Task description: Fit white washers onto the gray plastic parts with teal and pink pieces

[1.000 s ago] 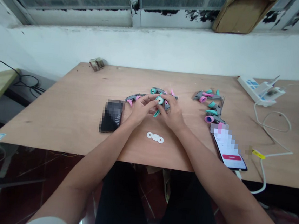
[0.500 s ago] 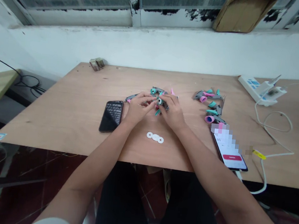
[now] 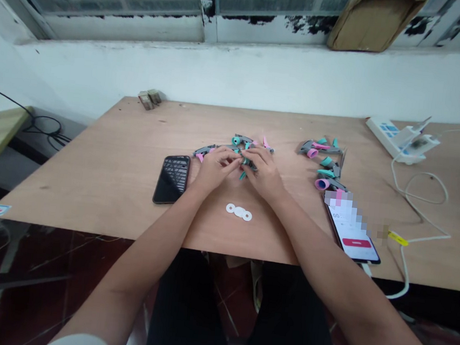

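Observation:
Between my two hands is a small plastic piece in teal and grey (image 3: 243, 175), largely covered by the fingers. My left hand (image 3: 216, 168) pinches it from the left with thumb and fingertips. From the right, the fingers of my right hand (image 3: 267, 173) are closed around its other side. Just behind the hands lie more grey, teal and pink plastic pieces (image 3: 237, 140), and a grey and pink one (image 3: 203, 150) lies beside my left hand. Several flat white rings (image 3: 239, 212) overlap in a row on the table between my forearms.
A dark phone (image 3: 171, 179) lies left of my hands. On the right are more grey, teal and pink pieces (image 3: 330, 171), a lit phone (image 3: 352, 228) on a charging cable, and a white power strip (image 3: 396, 139). Small blocks (image 3: 149, 99) stand at the table's (image 3: 91, 181) back left.
The held piece has turned, so its round white end no longer faces me. My fingers have shifted slightly around it. Everything else on the table stays put.

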Demonstrator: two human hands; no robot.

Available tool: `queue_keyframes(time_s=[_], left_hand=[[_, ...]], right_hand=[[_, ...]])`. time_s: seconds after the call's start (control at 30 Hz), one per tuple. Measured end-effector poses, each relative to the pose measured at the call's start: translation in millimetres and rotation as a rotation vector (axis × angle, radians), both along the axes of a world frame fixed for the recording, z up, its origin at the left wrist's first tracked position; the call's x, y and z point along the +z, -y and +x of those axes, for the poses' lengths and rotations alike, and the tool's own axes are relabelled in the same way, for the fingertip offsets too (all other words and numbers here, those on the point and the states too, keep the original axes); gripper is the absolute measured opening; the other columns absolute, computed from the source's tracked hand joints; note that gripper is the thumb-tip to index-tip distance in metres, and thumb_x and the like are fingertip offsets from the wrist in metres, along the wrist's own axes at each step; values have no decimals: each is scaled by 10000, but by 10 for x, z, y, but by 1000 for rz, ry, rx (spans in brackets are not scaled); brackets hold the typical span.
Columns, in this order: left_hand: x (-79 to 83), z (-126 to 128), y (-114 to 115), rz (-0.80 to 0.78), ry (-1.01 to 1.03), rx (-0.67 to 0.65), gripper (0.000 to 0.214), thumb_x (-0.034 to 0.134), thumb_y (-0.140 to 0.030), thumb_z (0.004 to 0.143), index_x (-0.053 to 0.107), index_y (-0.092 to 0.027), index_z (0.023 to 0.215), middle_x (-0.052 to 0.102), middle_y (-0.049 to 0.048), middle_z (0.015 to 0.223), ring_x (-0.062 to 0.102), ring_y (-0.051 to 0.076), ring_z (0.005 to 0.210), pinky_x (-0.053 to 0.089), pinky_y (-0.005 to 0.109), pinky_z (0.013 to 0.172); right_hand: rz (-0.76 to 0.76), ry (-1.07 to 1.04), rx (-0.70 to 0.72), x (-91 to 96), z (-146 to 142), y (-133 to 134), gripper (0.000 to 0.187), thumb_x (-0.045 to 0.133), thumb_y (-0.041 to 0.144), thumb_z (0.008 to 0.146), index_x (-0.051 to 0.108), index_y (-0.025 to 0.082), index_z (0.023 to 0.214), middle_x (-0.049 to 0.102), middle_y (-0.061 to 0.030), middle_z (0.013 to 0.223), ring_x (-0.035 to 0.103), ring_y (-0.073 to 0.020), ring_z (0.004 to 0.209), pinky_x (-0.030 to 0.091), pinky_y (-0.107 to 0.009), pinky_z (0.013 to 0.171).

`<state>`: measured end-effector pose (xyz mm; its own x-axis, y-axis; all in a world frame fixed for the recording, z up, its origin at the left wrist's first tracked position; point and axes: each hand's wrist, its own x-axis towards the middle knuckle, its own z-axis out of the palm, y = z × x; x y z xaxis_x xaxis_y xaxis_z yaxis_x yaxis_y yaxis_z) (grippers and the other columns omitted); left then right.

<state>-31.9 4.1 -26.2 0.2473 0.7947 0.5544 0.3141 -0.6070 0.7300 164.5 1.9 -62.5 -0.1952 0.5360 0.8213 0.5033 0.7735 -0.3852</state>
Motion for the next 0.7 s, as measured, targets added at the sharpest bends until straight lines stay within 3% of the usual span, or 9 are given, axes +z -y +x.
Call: queue_keyframes(time_s=[0.43, 0.7], left_hand=[[32, 5, 24, -7, -35, 37, 130, 732, -299, 872, 841, -228, 868, 781, 37, 876, 659, 155, 747, 546, 290, 728], [-11, 53, 19, -115, 3, 44, 139, 758, -334, 828, 820, -211, 846, 793, 37, 875, 660, 149, 716, 528, 281, 679]], right_hand=[[34, -18, -5, 9, 23, 21, 288, 626, 255, 1044, 735, 269, 1310, 767, -127, 1270, 670, -322, 1341, 510, -623, 1244], [-21, 16, -5, -4, 13, 20, 299, 596, 231, 1040, 741, 277, 1298, 766, -125, 1269, 649, -327, 1378, 509, -646, 1232]])
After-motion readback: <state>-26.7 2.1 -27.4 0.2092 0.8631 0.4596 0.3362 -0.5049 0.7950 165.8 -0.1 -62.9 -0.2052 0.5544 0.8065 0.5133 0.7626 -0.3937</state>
